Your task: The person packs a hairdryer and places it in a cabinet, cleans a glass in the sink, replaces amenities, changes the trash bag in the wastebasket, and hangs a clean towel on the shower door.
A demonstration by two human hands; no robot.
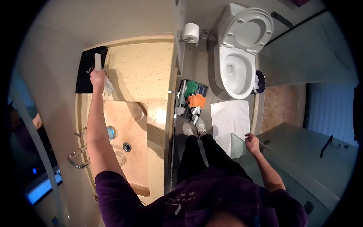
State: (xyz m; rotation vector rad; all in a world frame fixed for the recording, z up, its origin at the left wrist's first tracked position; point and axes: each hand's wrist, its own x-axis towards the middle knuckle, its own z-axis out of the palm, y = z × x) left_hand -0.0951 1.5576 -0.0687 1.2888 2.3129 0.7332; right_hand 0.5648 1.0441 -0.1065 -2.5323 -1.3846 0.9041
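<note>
Overhead view of a bathroom. The speckled cream stone tabletop [132, 68] surrounds a rectangular, smooth, pinkish basin [136, 170] with a round metal drain [127, 146]; a curved, polished chrome faucet [77, 163] stands at its edge. The left arm, bare below a dark purple sleeve, extends almost straight over the faucet side of the basin. Its left hand [97, 77] is closed around a slim, matte white bar-shaped item [98, 60], probably a wrapped packet, one end projecting beyond the fist above a flat black rectangular mat [84, 77]. A flat white packet [109, 86] with faint markings lies just beside the hand, at the mat's edge. The right arm bends at the elbow, held out from the body; the right hand [252, 144] has its fingers loosely curled, with nothing visible in its grasp, near a clear glass panel [238, 146]; whether they touch cannot be told. On the floor, a dark caddy [204, 90] carries a crumpled green cloth [191, 87], a crumpled orange cloth [196, 100] and white-topped bottles [196, 111], beside a flat white towel [230, 117] and a glossy white toilet [237, 70], its oval lid raised
</note>
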